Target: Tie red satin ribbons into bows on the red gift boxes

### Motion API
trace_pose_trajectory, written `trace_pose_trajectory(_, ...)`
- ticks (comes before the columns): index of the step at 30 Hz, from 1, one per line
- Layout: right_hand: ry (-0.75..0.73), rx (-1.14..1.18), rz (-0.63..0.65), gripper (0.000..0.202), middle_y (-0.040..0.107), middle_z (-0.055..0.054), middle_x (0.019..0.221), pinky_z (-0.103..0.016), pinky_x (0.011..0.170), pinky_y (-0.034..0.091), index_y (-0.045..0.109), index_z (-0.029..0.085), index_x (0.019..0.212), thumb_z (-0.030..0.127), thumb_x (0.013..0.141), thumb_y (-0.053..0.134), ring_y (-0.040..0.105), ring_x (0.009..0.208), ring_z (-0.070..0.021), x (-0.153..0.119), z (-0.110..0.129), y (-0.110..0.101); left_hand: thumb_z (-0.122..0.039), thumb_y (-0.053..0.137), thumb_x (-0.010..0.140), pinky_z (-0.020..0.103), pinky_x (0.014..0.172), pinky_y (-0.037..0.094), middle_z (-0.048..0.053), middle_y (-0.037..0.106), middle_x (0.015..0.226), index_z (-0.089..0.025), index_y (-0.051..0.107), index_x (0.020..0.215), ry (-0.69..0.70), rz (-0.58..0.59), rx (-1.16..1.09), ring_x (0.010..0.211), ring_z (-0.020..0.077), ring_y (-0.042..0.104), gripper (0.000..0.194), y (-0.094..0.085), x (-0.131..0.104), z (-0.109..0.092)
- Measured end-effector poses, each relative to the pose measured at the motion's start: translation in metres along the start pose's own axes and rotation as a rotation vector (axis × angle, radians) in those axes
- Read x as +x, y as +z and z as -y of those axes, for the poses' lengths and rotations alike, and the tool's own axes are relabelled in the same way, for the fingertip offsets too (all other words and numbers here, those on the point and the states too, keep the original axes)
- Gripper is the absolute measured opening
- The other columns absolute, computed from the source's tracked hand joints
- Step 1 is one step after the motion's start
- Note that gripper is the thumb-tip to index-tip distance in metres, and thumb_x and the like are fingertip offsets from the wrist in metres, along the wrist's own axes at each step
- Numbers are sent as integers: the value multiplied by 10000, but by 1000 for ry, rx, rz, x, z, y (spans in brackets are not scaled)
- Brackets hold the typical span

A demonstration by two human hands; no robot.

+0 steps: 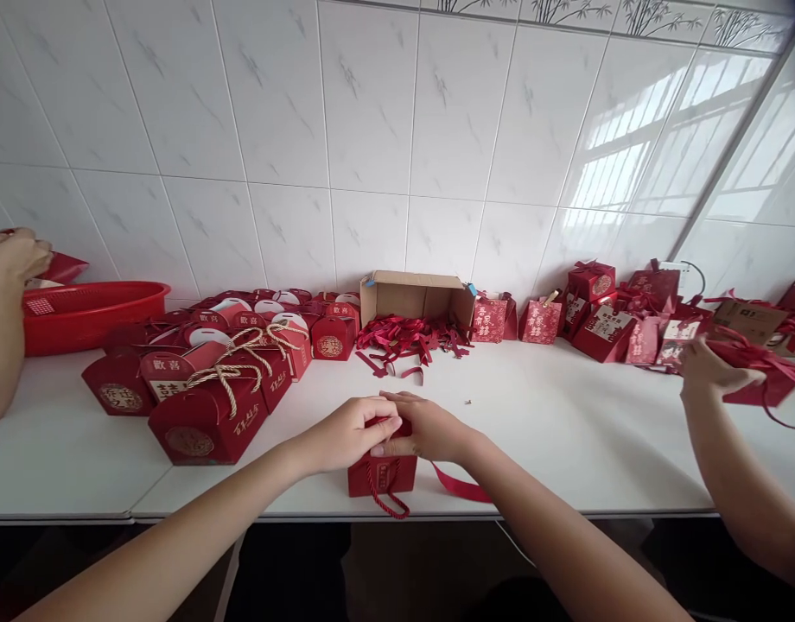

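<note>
A small red gift bag with a twisted red rope handle stands near the table's front edge. My left hand closes over its top from the left, fingers bent at the upper edge. From the right, my right hand wraps the same top, its thumb toward my left fingers. Both hands cover the bag's opening, so its inside is hidden. A red ribbon lies on the table beside the bag, under my right forearm.
Red boxes with gold cords are grouped at left. An open cardboard box spills red ribbons by the wall. Several red packages stand at right. Other people's hands show at the left, by a red basket, and right, on a ribboned box.
</note>
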State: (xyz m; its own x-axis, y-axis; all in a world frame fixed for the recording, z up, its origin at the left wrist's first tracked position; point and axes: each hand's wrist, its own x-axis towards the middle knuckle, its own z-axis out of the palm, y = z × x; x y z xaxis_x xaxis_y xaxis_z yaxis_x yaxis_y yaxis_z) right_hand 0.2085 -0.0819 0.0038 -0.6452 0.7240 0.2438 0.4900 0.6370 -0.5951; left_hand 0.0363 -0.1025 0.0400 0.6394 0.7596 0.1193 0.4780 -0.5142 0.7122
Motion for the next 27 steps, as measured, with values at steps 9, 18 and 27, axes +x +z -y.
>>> trace_pose_trajectory(9,126,-19,24,883,325,-139,1473,-442,1081,297,401,159,1400,672,709,602,290,1358,-314,-4,2,-1,-446,402,872,262,606,332,-27,454,617,-192,426,616,-145,-222,180,618,151,443,362,-26,-14,44)
trace_pose_trajectory(18,139,-30,17,894,326,-137,1473,-437,1089,286,402,167,1399,693,702,591,291,1357,-318,-5,1,0,-447,396,880,252,625,355,-31,435,639,-195,432,637,-98,-234,111,645,148,443,352,-23,-16,37)
trace_pose_trajectory(27,41,-98,-30,539,585,-89,1227,-404,900,441,629,210,1074,624,728,627,513,1134,-298,-2,4,1,-393,413,882,244,640,411,-8,547,691,-184,523,687,4,-160,-19,675,149,509,306,-1,1,-4)
